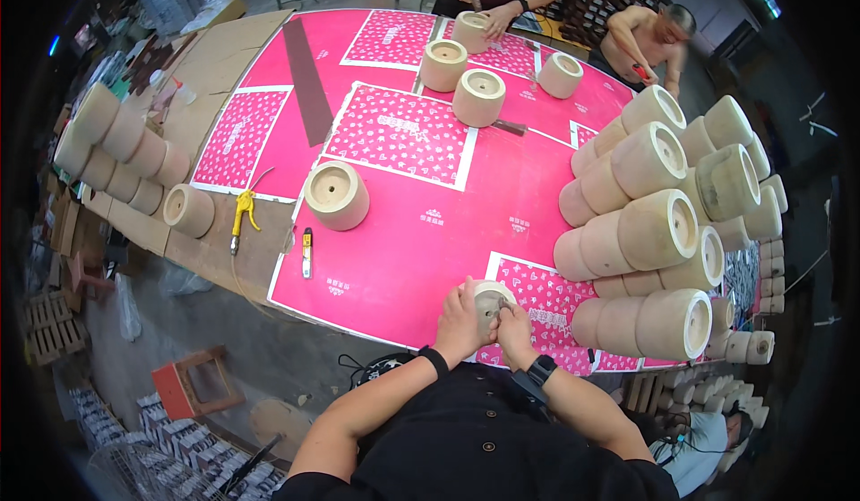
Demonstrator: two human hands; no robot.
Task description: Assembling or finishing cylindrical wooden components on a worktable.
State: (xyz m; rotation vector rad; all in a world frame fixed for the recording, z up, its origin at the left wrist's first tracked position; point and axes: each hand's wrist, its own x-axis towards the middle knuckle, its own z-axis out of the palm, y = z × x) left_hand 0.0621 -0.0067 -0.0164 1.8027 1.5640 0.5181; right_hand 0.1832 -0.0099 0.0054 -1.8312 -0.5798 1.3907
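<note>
At the near edge of the pink-covered table, my left hand [459,324] grips the side of a pale wooden cup-shaped piece [489,299]. The recessed face of the piece, with a small hole, is turned up toward me. My right hand [513,333] is closed at its right rim, fingers pinched over a small dark thing too hidden to name. Left of the hands, a box cutter [307,252] lies on the pink sheet. Beyond it stands another wooden piece [337,196], recess upward.
Stacked wooden pieces [649,232] crowd the table's right side; another stack [121,147] stands far left. A yellow air blow gun [243,214] lies on cardboard. Several pieces and a dark-handled tool [510,128] are toward the far side, where two people work. An orange stool [197,383] stands lower left.
</note>
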